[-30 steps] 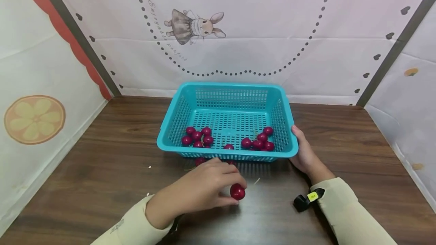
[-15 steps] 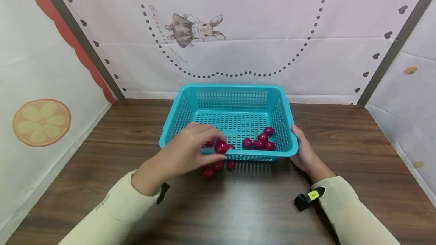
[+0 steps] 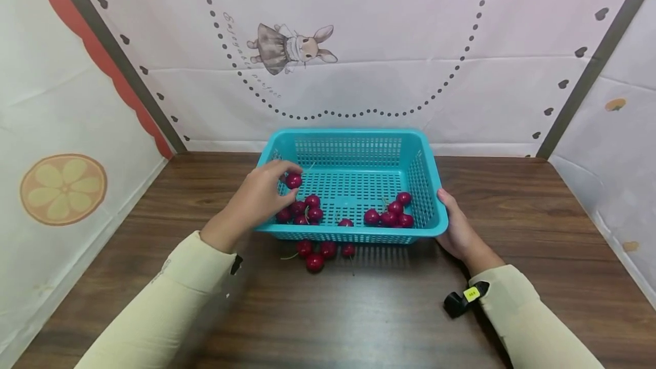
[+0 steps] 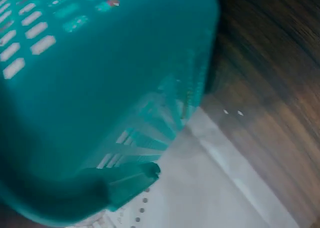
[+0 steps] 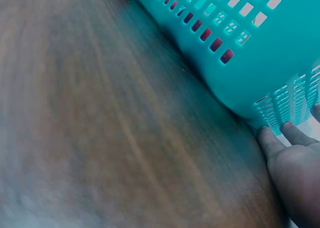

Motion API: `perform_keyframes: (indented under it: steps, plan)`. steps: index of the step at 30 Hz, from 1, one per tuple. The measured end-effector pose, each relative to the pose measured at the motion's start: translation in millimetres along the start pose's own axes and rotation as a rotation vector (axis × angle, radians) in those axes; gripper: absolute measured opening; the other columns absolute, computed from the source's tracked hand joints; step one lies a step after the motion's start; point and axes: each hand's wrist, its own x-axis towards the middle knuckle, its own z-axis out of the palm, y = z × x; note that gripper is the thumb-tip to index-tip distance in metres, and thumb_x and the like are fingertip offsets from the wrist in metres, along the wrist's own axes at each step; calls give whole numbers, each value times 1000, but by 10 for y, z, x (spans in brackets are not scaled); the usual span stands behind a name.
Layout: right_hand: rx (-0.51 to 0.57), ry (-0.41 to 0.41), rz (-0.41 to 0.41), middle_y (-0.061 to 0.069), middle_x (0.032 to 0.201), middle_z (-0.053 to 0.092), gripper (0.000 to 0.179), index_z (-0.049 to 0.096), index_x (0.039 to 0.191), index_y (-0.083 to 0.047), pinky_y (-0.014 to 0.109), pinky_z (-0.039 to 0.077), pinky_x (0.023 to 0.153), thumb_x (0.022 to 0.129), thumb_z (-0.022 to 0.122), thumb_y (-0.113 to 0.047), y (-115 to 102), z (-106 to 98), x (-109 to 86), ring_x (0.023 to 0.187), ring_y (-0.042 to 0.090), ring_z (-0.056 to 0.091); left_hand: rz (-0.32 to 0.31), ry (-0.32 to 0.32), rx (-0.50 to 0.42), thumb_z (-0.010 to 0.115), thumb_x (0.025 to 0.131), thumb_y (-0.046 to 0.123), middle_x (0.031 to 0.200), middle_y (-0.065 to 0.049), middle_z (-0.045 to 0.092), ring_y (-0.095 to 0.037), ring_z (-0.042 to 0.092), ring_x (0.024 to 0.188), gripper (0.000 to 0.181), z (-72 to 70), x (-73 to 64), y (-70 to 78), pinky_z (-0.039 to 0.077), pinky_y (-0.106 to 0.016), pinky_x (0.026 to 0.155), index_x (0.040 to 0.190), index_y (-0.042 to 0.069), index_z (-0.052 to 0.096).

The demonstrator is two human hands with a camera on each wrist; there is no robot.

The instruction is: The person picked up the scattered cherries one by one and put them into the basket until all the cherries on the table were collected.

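Observation:
My left hand (image 3: 263,192) pinches a dark red cherry (image 3: 294,180) between thumb and fingers, over the left end of the blue plastic basket (image 3: 353,232). Below it, a cluster of cherries (image 3: 298,208) lies in the basket's front left corner. A second cluster (image 3: 388,218) sits at the front right, and a lone cherry (image 3: 345,222) lies between. On the basket's right side, my right hand (image 3: 458,232) grips the rim and wall; its fingers (image 5: 295,134) touch the slotted wall in the right wrist view. The left wrist view shows the basket's end (image 4: 135,77), not the hand.
Several cherries (image 3: 315,262) lie on the brown wooden table (image 3: 359,312) just in front of the basket. Behind stands a white printed cloth wall (image 3: 379,73), with more cloth at both sides. A black strap (image 3: 455,304) hangs at the right wrist.
My left hand has carried the cherry from low over the table, up across the front rim, then farther left over the basket. The right hand stays at the basket's right side.

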Motion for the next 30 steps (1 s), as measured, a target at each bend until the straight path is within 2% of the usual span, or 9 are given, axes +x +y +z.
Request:
perform_keyframes:
  steps: [5, 10, 16, 21, 30]
  plan:
    - [11, -2, -2, 13, 165, 14, 73, 3, 161, -26, 34, 46, 105, 101, 21, -65, -2, -10, 7, 148, 42, 24, -39, -24, -17, 82, 81, 13, 124, -13, 59, -28, 67, 102, 44, 78, 49, -106, 60, -46, 80, 122, 10, 64]
    - [14, -6, -10, 13, 165, 14, 72, 4, 161, -26, 27, 50, 99, 101, 21, -64, 6, -17, 3, 148, 43, 24, -30, -86, 10, 83, 81, 13, 124, -13, 60, -29, 67, 104, 42, 128, 81, -160, 59, -47, 82, 120, 9, 66]
    - [2, -1, -5, 11, 165, 14, 71, 4, 161, -29, 31, 49, 102, 101, 21, -64, 2, -19, -2, 147, 42, 25, -8, -148, 79, 83, 81, 16, 116, -11, 70, -29, 66, 107, 39, 154, 94, -155, 57, -48, 89, 117, 9, 69]
    - [12, -12, -14, 12, 166, 12, 72, 3, 161, -28, 35, 46, 106, 101, 21, -64, -10, -5, -5, 148, 43, 23, 5, -184, 145, 83, 82, 22, 107, -8, 74, -26, 69, 99, 33, 177, 89, -161, 57, -48, 90, 112, 13, 72]
    - [10, -12, -3, 13, 165, 13, 72, 3, 161, -28, 33, 50, 102, 101, 21, -64, 23, -2, -14, 146, 44, 25, 12, -201, 178, 84, 81, 31, 103, -4, 76, -25, 71, 94, 34, 211, 74, -183, 52, -52, 96, 111, 17, 73]
